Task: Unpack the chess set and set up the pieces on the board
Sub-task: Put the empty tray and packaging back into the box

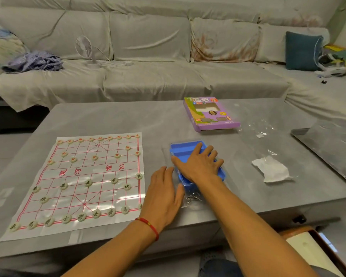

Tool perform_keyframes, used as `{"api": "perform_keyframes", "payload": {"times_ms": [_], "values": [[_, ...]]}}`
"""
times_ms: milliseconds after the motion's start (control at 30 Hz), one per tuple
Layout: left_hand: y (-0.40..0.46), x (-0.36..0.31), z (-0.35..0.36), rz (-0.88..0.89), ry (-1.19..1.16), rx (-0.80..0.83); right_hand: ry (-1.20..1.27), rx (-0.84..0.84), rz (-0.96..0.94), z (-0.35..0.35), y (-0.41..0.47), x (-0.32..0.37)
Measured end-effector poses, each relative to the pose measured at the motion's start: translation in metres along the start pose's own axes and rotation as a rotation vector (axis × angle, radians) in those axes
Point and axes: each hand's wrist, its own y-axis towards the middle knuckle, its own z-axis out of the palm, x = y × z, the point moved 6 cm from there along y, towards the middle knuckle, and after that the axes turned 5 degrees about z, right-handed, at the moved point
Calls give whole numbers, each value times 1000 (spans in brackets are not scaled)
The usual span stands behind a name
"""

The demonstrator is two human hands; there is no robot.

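A white paper chess board (92,170) with red lines lies flat on the grey table (112,118), left of centre. Round pale pieces (81,216) stand in rows along its near and far edges, with more on inner lines. To its right sits a blue plastic tray (180,149) under a clear cover. My right hand (198,163) lies flat on top of the tray, fingers spread. My left hand (164,194) rests on the table against the tray's left side, fingers loosely together. The tray's inside under my right hand is hidden.
A purple chess box (211,113) lies behind the tray. Clear plastic wrap (262,132) and a crumpled white paper (272,169) lie to the right, beside a grey slab (332,148). A covered sofa (148,56) with a small fan (84,48) runs behind the table.
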Motion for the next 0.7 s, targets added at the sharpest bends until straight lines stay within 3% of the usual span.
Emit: {"api": "perform_keyframes", "payload": {"times_ms": [267, 467, 700], "values": [[28, -7, 13, 99, 76, 97, 12, -110, -123, -9, -4, -14], [28, 8, 30, 95, 244, 187, -52, 40, -166, 24, -14, -41], [32, 6, 35, 98, 156, 167, -17, 87, -186, 22, -15, -47]]}}
